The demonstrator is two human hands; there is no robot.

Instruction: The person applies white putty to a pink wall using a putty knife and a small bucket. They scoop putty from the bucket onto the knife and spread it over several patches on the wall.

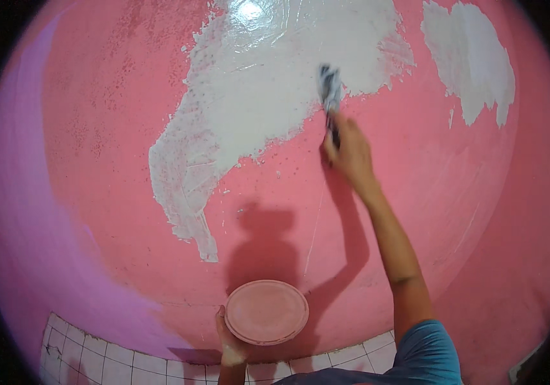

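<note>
My right hand [350, 149] is raised against a pink wall [390, 167], its fingers wrapped round the dark handle of a putty knife [330, 83]. White paste smears the blade, which is at the lower edge of a large whitish patch of filler [281, 83] on the wall. Low in front of me, my left hand [231, 337] grips the left rim of a round pinkish lid or shallow plate [266, 312]. The lid's visible face is flat, with no paste showing on it; most of that hand's fingers are hidden behind it.
A second whitish patch [474, 61] marks the wall at upper right. Purple paint [21, 192] covers the wall's left side. White tiles with dark joints [117, 362] run along the bottom. Shadows of my body and arm fall on the wall.
</note>
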